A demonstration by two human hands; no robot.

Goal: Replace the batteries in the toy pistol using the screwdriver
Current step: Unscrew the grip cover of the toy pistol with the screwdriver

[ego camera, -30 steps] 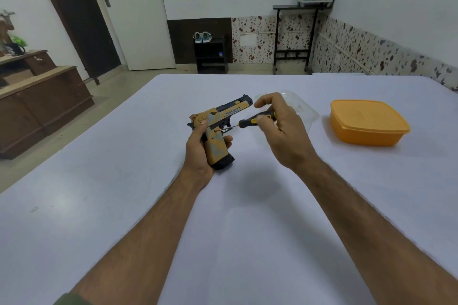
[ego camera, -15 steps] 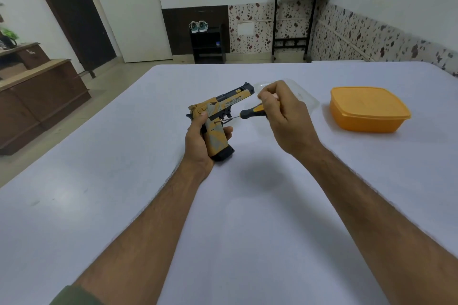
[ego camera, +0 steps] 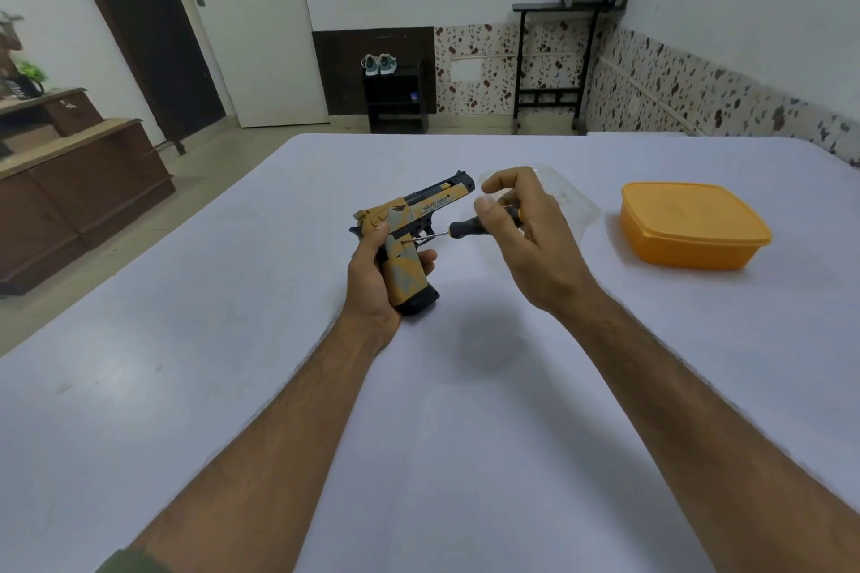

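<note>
The left hand [ego camera: 372, 275] is wrapping its grip around the handle of the pistol [ego camera: 409, 237], thumb lying high on the near side and fingertips showing past the handle's right edge. The pistol is sitting just left of the frame's centre, butt down and touching the table [ego camera: 232, 386], barrel pointing toward the upper right. The right hand [ego camera: 530, 237] is pinching the screwdriver [ego camera: 484, 223] by its black handle between thumb and curled fingers, the forefinger lifted above it. The thin shaft is running down and left from that hand, and its tip is meeting the pistol's side at a small spot just above the handle, below the trigger guard. Both forearms are reaching in from the bottom of the frame, a green sleeve edge showing at the lower left. Behind the right hand a clear lid [ego camera: 577, 205] is lying flat on the table. Right of it, apart, an orange box [ego camera: 693, 223] is standing closed. Beyond the table, a shoe rack [ego camera: 395, 93] is standing against the far wall.
</note>
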